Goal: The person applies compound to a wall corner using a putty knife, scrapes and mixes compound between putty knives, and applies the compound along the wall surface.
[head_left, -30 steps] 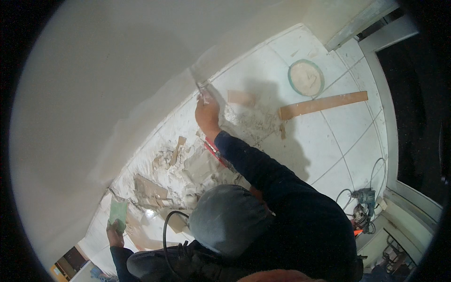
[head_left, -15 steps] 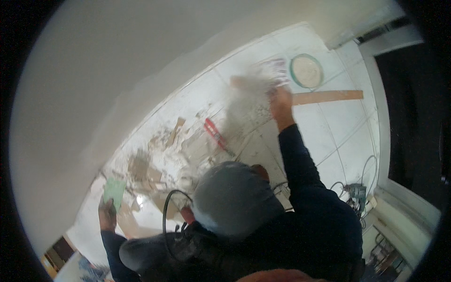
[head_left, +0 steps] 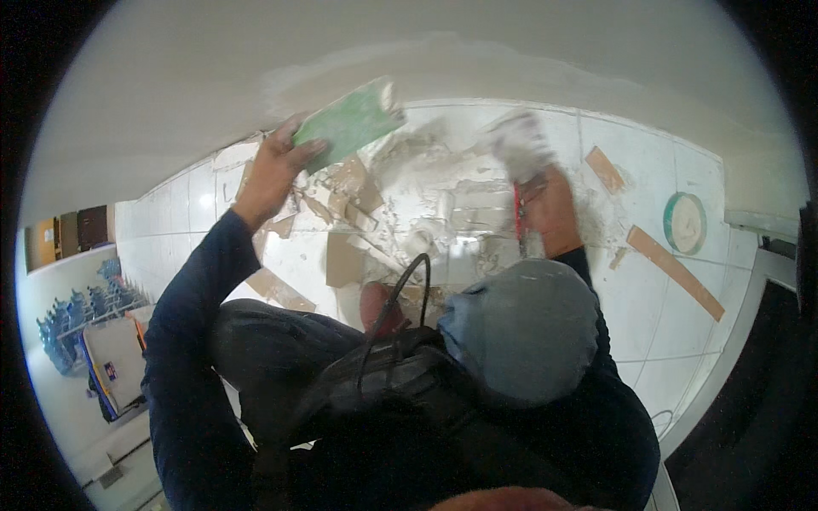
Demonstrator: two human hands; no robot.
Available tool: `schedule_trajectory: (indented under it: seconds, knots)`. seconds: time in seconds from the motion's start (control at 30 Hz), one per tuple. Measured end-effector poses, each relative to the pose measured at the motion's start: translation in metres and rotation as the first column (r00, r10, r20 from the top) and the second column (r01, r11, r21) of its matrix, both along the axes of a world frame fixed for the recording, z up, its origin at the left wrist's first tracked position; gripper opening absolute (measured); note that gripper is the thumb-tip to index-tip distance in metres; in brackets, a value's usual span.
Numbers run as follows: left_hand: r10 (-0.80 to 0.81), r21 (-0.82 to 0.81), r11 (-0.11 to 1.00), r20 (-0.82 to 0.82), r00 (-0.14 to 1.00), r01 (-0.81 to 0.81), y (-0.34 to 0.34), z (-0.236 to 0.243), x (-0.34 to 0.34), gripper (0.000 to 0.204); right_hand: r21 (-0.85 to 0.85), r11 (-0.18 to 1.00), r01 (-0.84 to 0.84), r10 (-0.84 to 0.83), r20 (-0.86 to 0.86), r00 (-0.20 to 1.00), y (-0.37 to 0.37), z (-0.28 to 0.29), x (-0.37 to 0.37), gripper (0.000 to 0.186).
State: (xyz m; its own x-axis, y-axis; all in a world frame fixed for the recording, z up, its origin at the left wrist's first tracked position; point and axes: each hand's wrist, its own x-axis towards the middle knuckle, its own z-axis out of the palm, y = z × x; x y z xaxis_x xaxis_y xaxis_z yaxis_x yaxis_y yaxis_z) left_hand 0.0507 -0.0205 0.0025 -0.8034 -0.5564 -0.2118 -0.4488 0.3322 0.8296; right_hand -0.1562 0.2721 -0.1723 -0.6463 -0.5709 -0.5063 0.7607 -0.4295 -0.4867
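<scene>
Green board [head_left: 351, 126] is pinched by the left fingers [head_left: 307, 153]; the right fingers [head_left: 538, 191] curl round a blurry tool [head_left: 516, 143].

Left hand [head_left: 277, 175] and right hand [head_left: 548, 204], two hands in all; green plate [head_left: 348, 128], one; blurred flat tool [head_left: 518, 143], one; red tool [head_left: 517, 209], partly hidden, one; green-rimmed tub [head_left: 685, 223], one; brown strips [head_left: 677, 272], two, long and short; black cable [head_left: 394, 294], one; knees [head_left: 524, 332], two; broken scraps [head_left: 343, 258], too jumbled to count.
</scene>
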Motion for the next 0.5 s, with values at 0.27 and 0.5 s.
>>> schedule_trajectory:
  seconds: [0.27,0.5]
  knots:
    - [-0.185,-0.346,0.927,-0.081,0.979,0.146,0.024,-0.005,0.009,0.034,-0.422,0.878,-0.228,0.296,0.103,0.95,-0.09,0.051,0.078,0.03]
    - [-0.463,-0.722,0.462,0.299,0.834,0.515,-0.009,-0.024,0.001,0.042,-0.517,0.848,-0.115,0.145,0.018,0.989,-0.073,0.057,0.059,0.026]
